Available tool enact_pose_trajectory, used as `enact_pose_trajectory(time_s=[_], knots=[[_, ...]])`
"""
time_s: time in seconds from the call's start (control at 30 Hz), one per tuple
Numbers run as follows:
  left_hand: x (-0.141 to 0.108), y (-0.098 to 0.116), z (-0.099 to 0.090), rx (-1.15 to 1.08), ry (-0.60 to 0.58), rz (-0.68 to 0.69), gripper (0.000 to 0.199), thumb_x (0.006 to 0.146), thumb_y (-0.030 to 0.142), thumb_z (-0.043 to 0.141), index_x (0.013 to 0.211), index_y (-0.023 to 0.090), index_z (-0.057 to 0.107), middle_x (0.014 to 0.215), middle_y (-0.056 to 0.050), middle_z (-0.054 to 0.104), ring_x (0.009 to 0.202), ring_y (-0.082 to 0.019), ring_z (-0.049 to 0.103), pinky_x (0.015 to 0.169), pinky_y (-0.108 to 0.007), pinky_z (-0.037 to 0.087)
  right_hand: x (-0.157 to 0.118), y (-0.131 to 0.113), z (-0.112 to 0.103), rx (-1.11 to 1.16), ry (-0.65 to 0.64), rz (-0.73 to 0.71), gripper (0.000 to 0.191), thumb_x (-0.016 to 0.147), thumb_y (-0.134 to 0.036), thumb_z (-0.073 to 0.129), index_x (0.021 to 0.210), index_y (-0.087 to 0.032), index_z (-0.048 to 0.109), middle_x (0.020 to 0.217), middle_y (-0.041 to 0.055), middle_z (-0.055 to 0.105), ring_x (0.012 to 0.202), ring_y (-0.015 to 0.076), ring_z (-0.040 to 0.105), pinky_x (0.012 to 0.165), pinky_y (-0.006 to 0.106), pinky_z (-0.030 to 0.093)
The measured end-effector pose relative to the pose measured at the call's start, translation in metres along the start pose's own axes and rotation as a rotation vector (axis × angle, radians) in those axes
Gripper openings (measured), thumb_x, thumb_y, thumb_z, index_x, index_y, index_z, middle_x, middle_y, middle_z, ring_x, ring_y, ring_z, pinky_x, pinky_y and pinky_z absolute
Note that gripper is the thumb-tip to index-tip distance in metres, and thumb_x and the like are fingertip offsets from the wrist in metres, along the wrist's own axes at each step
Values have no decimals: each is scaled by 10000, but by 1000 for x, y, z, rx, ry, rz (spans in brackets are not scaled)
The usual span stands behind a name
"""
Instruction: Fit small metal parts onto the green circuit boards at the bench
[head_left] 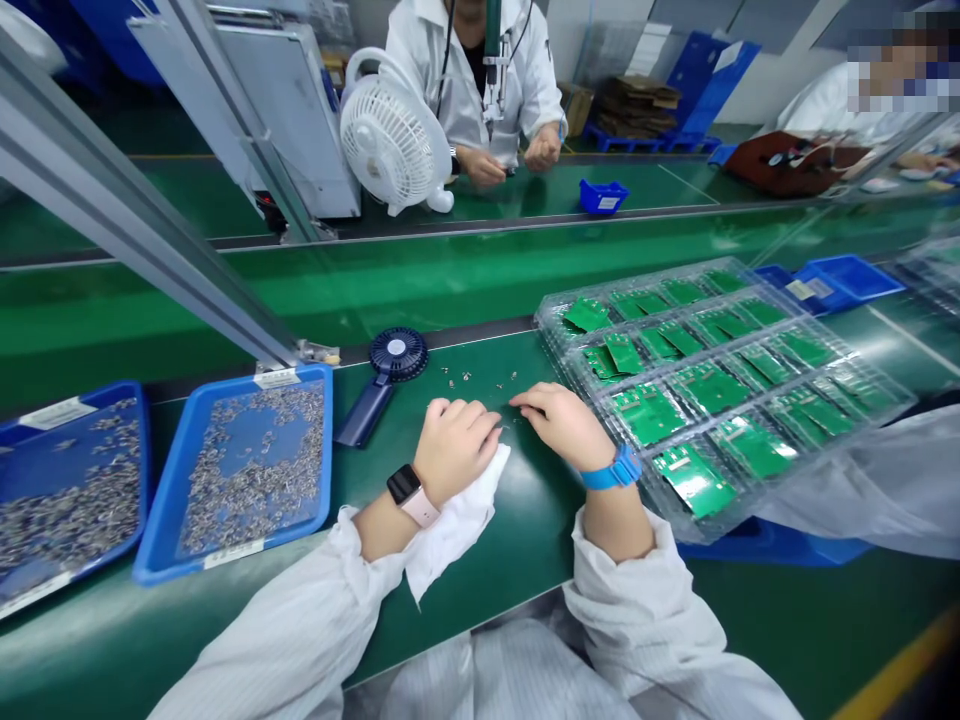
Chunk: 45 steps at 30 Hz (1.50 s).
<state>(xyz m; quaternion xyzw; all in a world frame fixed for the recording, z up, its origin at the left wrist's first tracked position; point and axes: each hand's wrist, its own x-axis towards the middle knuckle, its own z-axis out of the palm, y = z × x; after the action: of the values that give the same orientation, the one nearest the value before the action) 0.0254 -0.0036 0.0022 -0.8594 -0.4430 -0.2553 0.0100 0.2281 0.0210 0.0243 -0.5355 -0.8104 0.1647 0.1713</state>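
Note:
My left hand [456, 448], with a smartwatch on its wrist, rests over a white cloth [461, 535] with its fingers curled together; what they hold, if anything, is hidden. Facing it, my right hand [562, 422], with a blue wrist strap, has thumb and fingertips pressed together near the green mat; anything between them is too small to tell. Several tiny metal parts [466, 377] lie just beyond both hands. To the right, a clear compartment tray [551, 312] holds green circuit boards [645, 410].
Two blue trays [327, 450] [142, 470] of small metal parts stand at left. A dark handheld fan [397, 352] lies beyond my left hand. Metal frame bars slant across the upper left. Across the bench are a white fan [394, 135], a blue bin [602, 197] and a person [420, 40].

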Motion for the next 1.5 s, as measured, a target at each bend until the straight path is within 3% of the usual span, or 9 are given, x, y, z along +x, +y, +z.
enact_pose_trajectory(time_s=[0.23,0.43,0.63,0.77,0.9,0.97,1.2,1.37,1.5], knots=[[5,-2,-17,-106,60,-201,176,931,250,538,1056,233,661,963,-25,706,898,-200,620,827,-397,351,2,-1,-2,-14,136,113,239,889,-127,538,1021,-201,723,975,59,698,940,201,622,889,329,471],[-19,30,-61,-22,-304,-197,149,921,283,551,993,219,664,956,-48,670,897,-241,619,810,-423,389,1,5,2,-36,-5,124,194,824,-116,626,946,-220,735,893,45,666,862,181,615,843,306,476],[-72,72,-66,-33,-446,-129,191,870,242,620,1058,232,654,1120,-70,664,998,-272,615,906,-476,433,-1,0,5,-50,-79,26,204,848,-127,611,977,-231,731,941,51,680,947,203,612,886,322,465],[-91,54,-86,-80,-303,-155,265,893,257,588,1152,294,631,1269,-42,630,1091,-258,605,974,-472,442,-2,-1,4,-80,-44,25,189,876,-168,584,989,-218,727,945,59,671,924,217,604,870,341,466],[-101,9,-123,-6,2,-445,228,944,306,514,1121,283,655,1197,-51,658,1051,-238,635,876,-387,500,6,-12,10,-71,88,-42,182,895,-189,575,1008,-212,716,970,64,659,937,232,575,873,361,455],[-99,-7,-131,-3,70,-539,191,941,339,523,1035,274,676,1099,-36,687,985,-229,657,825,-362,507,14,-24,19,-57,124,-117,198,909,-205,572,1055,-220,704,990,67,658,943,231,562,880,366,445],[-46,-14,-93,-184,-26,-546,141,908,245,560,900,255,700,932,15,729,813,-178,681,720,-305,489,40,-48,44,-45,-21,-284,132,916,-203,592,965,-231,711,971,48,684,948,220,559,839,353,429],[-14,-31,-59,-296,158,-601,151,895,214,554,946,228,695,903,-1,710,723,-140,642,674,-272,475,50,-45,37,245,31,-238,135,908,-151,563,927,-207,685,941,39,701,906,179,604,848,326,457],[-7,-36,-32,-353,258,-507,156,912,203,525,952,198,675,894,-21,685,749,-137,621,743,-280,484,55,-43,38,558,43,-69,104,862,-191,587,890,-206,685,904,27,707,825,158,640,767,301,491]])
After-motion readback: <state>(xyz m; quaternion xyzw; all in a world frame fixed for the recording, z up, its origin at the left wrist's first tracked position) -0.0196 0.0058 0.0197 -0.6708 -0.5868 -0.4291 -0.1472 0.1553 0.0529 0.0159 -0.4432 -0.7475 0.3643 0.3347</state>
